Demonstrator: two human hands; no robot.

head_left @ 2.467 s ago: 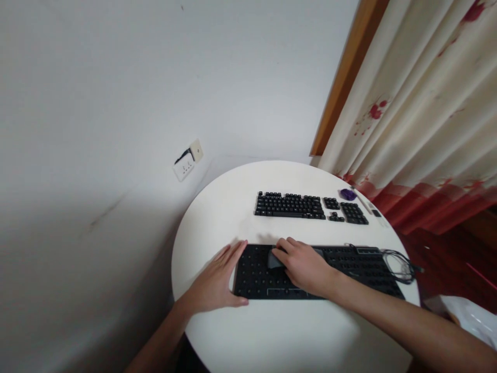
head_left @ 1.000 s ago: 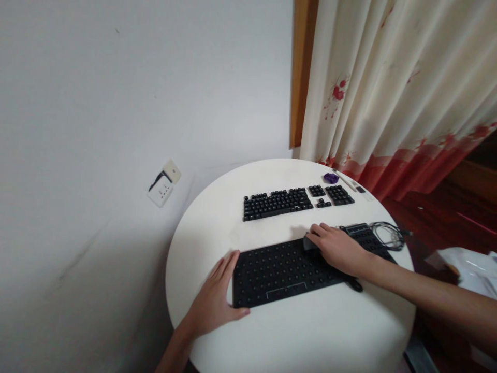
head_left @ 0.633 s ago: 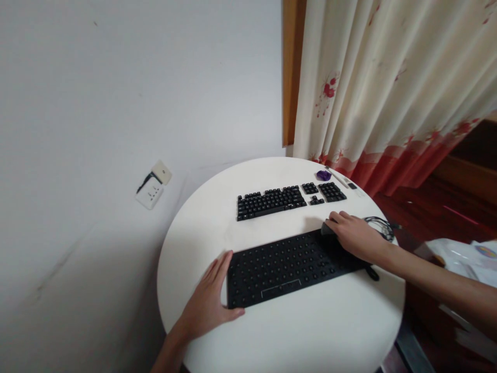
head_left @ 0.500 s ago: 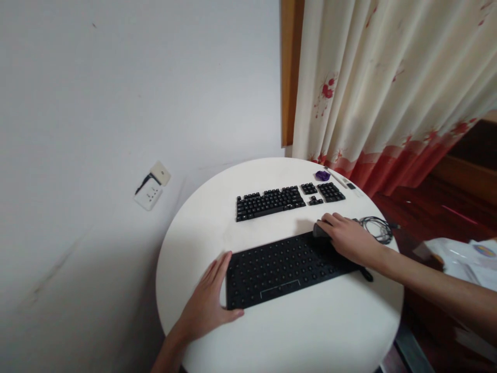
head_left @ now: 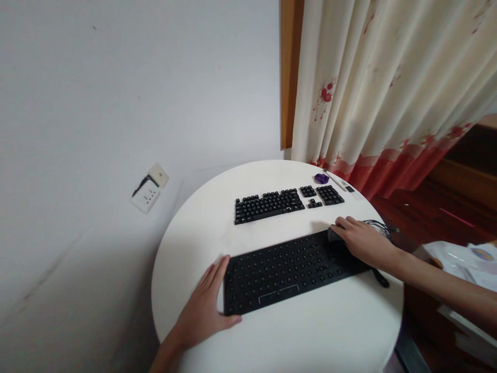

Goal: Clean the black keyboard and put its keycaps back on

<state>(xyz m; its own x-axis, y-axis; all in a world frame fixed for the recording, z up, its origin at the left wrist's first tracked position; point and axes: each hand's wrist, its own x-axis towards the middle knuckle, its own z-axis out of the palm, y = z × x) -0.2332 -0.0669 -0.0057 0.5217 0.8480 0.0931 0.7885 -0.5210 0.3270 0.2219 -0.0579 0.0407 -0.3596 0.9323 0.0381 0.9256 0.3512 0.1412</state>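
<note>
A black keyboard (head_left: 277,267) with its keycaps off lies on the round white table (head_left: 306,331). My left hand (head_left: 204,303) spans its left end, fingers at the far corner and thumb at the near corner. Over the keyboard's right part, my right hand (head_left: 361,241) is closed round a dark cleaning brush (head_left: 333,234). The brush's grey end shows beyond my fingers. Its black, rounded tail sticks out below my wrist, past the keyboard's near edge. My palm and forearm hide the middle of the brush and part of the keyboard.
Loose black keycaps (head_left: 267,205) stand in keyboard order behind the keyboard. A purple lump (head_left: 321,178) and a thin white tool (head_left: 334,180) lie at the back right. A coiled cable (head_left: 378,226) is partly behind my right hand. White bags (head_left: 462,264) lie right of the table.
My right hand has moved right along the keyboard with the brush, covering more of the coiled cable. My left hand keeps its place at the keyboard's left end. The view has shifted slightly.
</note>
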